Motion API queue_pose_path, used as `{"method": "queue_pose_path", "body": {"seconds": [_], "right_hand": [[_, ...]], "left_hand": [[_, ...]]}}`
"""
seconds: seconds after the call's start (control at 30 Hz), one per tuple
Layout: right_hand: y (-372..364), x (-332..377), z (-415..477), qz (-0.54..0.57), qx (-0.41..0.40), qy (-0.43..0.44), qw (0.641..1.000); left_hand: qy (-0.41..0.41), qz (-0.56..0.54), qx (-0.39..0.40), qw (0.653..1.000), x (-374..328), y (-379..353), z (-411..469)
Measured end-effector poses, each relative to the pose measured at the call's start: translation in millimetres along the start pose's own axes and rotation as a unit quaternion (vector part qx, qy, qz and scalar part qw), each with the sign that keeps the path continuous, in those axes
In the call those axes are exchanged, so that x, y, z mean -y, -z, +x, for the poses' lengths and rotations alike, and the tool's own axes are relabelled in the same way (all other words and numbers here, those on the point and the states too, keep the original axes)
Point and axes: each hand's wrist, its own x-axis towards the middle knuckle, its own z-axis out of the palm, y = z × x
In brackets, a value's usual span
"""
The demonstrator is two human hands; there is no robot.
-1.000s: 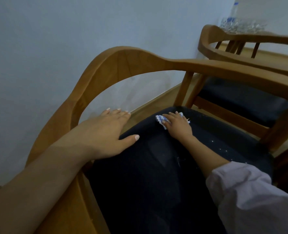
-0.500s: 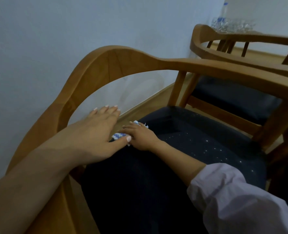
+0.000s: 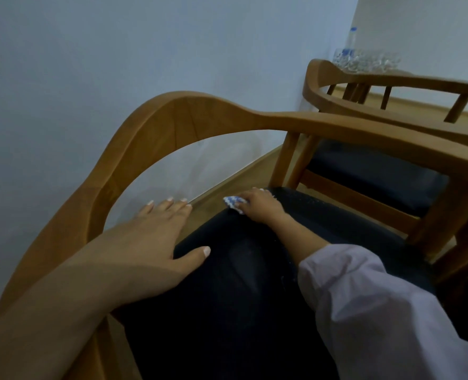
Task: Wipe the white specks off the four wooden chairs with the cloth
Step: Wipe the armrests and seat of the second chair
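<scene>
The left hand (image 3: 158, 237) lies flat, fingers straight, on the left edge of the near chair (image 3: 189, 111) and its dark seat (image 3: 227, 311). Just to the right, the cloth (image 3: 233, 203) pokes out leftward from under the right hand (image 3: 260, 205), whose curled fingers hold it against the seat's far edge.

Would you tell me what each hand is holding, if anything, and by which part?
The right hand grips the bunched cloth by its right part, with one end poking out on the left. The left hand holds nothing and rests flat on the seat.
</scene>
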Motion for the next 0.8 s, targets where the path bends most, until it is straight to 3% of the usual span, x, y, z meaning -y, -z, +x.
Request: {"method": "queue_pose_path", "body": {"seconds": [0.17, 0.43, 0.67, 0.8], "right_hand": [[9, -32, 13, -0.015, -0.002, -0.089, 0.996], [1, -9, 11, -0.030, -0.001, -0.021, 0.999], [-15, 59, -5, -0.037, 0.082, 0.106, 0.990], [-14, 61, -3, 0.004, 0.105, 0.106, 0.989]], "left_hand": [[0.010, -0.003, 0.002, 1.000, -1, 0, 3], [0.014, -0.004, 0.016, 1.000, -3, 2, 8], [0.022, 0.010, 0.033, 0.999, -3, 2, 9], [0.016, 0.025, 0.034, 0.999, -1, 3, 11]]}}
